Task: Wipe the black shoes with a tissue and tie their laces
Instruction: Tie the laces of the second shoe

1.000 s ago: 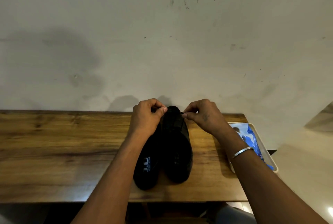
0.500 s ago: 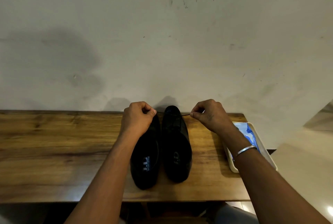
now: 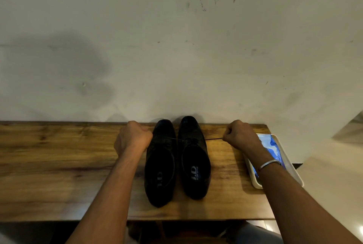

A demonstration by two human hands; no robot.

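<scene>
Two ends of one lace stretch sideways at lower centre: the right hand pinches one, the left hand curls tight round the other. Uneven tugging could, I reckon, drag the right shoe askew or slacken the knot. Counted: two black shoes, one wooden table, one tray, one tissue pack.

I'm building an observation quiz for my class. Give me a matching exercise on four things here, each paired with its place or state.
1 right hand
2 blue packet
3 bracelet
4 black shoes

a lies in the tray
b pinches a taut lace
c stand side by side
d worn on a wrist

Pairs: 1-b, 2-a, 3-d, 4-c
</scene>
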